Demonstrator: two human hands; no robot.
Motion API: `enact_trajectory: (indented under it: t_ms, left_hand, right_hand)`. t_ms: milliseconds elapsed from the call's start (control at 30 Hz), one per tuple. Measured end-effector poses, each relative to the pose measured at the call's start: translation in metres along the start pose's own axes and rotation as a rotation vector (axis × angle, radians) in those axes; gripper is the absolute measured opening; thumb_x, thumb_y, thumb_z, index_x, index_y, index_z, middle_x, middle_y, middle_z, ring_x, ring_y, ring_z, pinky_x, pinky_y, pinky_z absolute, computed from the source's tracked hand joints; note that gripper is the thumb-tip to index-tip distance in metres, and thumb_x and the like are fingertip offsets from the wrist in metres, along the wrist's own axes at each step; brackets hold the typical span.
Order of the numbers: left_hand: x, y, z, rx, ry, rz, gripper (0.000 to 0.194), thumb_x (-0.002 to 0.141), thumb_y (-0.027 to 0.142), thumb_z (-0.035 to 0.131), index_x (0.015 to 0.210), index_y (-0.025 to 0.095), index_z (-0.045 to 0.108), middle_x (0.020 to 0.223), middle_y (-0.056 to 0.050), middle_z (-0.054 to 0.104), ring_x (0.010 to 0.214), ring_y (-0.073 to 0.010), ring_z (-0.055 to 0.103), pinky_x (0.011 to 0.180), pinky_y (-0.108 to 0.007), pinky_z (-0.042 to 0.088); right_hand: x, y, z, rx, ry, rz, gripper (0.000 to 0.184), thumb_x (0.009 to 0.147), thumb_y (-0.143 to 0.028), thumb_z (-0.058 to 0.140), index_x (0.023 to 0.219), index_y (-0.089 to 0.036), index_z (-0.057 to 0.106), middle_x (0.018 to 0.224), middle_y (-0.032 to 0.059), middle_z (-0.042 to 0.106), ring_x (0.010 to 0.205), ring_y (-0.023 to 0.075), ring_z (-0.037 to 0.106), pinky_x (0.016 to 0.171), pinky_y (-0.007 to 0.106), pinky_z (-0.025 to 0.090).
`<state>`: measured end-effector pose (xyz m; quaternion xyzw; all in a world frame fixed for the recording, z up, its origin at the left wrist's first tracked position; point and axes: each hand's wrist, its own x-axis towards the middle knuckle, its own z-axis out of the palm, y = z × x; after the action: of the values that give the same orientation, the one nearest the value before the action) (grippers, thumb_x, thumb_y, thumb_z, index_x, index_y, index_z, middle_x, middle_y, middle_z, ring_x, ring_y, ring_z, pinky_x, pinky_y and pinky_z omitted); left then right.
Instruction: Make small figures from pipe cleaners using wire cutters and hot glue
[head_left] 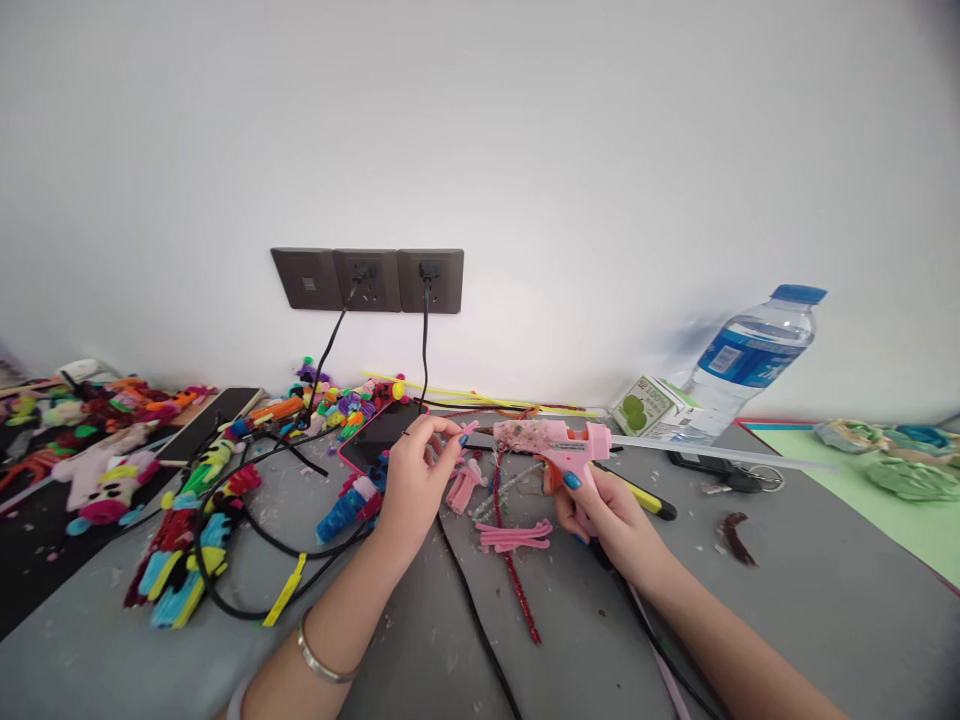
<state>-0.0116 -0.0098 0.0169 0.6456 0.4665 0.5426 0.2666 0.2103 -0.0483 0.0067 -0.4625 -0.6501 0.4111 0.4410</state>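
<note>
My right hand (604, 510) is wrapped round the handle of a pink hot glue gun (536, 437), its nozzle pointing left and a long clear glue stick (697, 450) coming out of its back. A small pink pipe cleaner piece (468, 430) is pinched between the fingertips of my left hand (420, 465), close by the nozzle. Whether they touch I cannot tell. Under the gun lie several short pink pipe cleaner pieces (516, 538) across a red glittery stem (521, 595). Another bent pink piece (465, 487) rests behind them.
Colourful pipe cleaner figures (187, 540) spread over the left side. Black cords (425, 350) run from the wall sockets (367, 280) across the table. At the right stand a water bottle (757, 350) and a juice carton (649, 408). A yellow-black cutter (645, 498) lies behind my right hand.
</note>
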Motion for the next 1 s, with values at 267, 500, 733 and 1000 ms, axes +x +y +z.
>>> enact_trajectory:
  t_ms: [267,500,733,1000]
  left_hand:
    - [-0.0007,-0.0003,-0.0004,0.011,0.005,0.014,0.008,0.085,0.023,0.058,0.080,0.020,0.062,0.081,-0.001,0.063,0.065,-0.0125,0.053,0.057,-0.022,0.040]
    - [-0.0010,-0.0014,-0.0002,0.013,0.011,0.017,0.008,0.086,0.024,0.058,0.081,0.020,0.062,0.082,-0.001,0.062,0.065,-0.0123,0.052,0.057,-0.022,0.040]
    - [-0.0009,-0.0013,-0.0015,0.025,0.012,0.017,0.007,0.087,0.023,0.057,0.082,0.020,0.061,0.083,-0.002,0.062,0.067,-0.0122,0.052,0.056,-0.021,0.040]
    - [-0.0002,-0.0006,-0.0010,0.010,0.018,-0.015,0.008,0.086,0.025,0.057,0.085,0.019,0.063,0.082,-0.002,0.066,0.065,-0.0120,0.054,0.056,-0.022,0.041]
  right_hand:
    - [0.0001,0.0016,0.0000,-0.008,0.016,-0.014,0.057,0.091,-0.071,0.041,0.061,-0.023,0.042,0.042,-0.0030,0.045,0.043,0.0115,0.036,0.049,0.027,0.030]
    - [0.0004,-0.0001,0.0000,-0.010,0.016,-0.008,0.057,0.091,-0.071,0.042,0.061,-0.023,0.042,0.042,-0.0029,0.046,0.043,0.0116,0.036,0.049,0.027,0.030]
    - [-0.0004,0.0011,0.0004,-0.021,0.038,0.009,0.056,0.090,-0.072,0.042,0.064,-0.022,0.046,0.043,-0.0032,0.046,0.043,0.0113,0.036,0.049,0.027,0.029]
    - [0.0013,0.0019,-0.0014,0.004,0.075,0.020,0.055,0.091,-0.071,0.041,0.079,-0.020,0.055,0.043,-0.0053,0.044,0.043,0.0125,0.036,0.051,0.028,0.032]
